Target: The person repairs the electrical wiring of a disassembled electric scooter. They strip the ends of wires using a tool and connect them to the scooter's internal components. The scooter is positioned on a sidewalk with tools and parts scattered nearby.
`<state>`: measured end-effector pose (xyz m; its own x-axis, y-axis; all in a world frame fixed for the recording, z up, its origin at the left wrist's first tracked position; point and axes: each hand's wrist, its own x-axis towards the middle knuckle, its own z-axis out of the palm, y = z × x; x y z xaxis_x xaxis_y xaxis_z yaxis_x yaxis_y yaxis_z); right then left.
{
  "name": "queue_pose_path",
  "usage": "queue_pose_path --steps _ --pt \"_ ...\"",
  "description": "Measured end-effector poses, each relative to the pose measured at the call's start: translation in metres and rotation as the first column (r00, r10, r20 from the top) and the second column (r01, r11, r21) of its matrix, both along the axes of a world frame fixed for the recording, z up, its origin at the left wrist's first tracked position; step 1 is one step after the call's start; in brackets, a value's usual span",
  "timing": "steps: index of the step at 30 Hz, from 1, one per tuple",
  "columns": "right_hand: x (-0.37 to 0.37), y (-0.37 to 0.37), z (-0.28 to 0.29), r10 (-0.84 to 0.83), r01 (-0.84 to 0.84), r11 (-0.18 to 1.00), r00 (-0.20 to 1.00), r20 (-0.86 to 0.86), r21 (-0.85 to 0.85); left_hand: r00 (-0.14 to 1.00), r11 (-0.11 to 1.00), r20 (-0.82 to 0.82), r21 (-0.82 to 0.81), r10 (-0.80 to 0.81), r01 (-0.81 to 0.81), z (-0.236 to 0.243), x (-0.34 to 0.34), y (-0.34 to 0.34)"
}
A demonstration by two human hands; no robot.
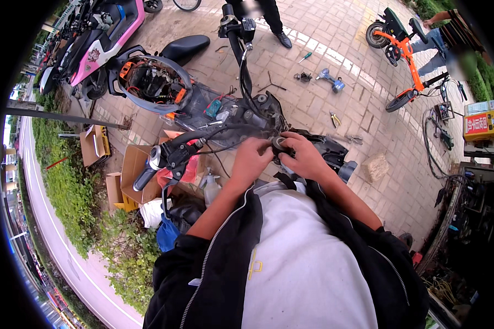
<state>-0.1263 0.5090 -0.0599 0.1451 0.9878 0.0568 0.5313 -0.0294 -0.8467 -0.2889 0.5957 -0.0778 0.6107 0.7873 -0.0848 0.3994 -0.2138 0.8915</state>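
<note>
Both of my hands meet at the front of a stripped scooter [241,115], its covers off and cables bare. A small dark round part with a ring-like face [279,143] sits between my fingertips. My left hand [252,159] pinches its left side, fingers bent together. From the right, my right hand [303,156] grips the same part with thumb and fingers. Whether the part is loose or fixed to the scooter I cannot tell. The handlebar [173,148] with its grip and lever reaches out left of my left hand, and black cables run past my fingers.
On the paving lie a blue power drill [330,80], pliers [335,119], a screwdriver [305,56] and a three-armed wrench [271,82]. Cardboard boxes [134,172] and a spray bottle [209,186] stand at left. An orange electric bike [409,60] and a person are far right.
</note>
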Motion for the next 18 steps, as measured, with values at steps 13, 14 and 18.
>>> queue_pose_path --steps 13,14,18 --pt "0.004 -0.004 -0.01 -0.001 -0.014 0.992 0.993 -0.12 -0.127 0.998 0.993 -0.062 0.119 0.018 -0.011 -0.013 0.005 -0.004" --pt "0.007 -0.003 -0.011 -0.021 -0.035 0.974 0.969 -0.245 -0.224 0.999 1.0 -0.052 0.001 0.001 -0.001 -0.015 0.003 0.0" --pt "0.018 -0.001 -0.013 -0.136 -0.117 0.924 0.791 -0.596 -0.365 0.995 0.918 0.044 -0.384 -0.087 0.097 -0.025 -0.002 0.019"
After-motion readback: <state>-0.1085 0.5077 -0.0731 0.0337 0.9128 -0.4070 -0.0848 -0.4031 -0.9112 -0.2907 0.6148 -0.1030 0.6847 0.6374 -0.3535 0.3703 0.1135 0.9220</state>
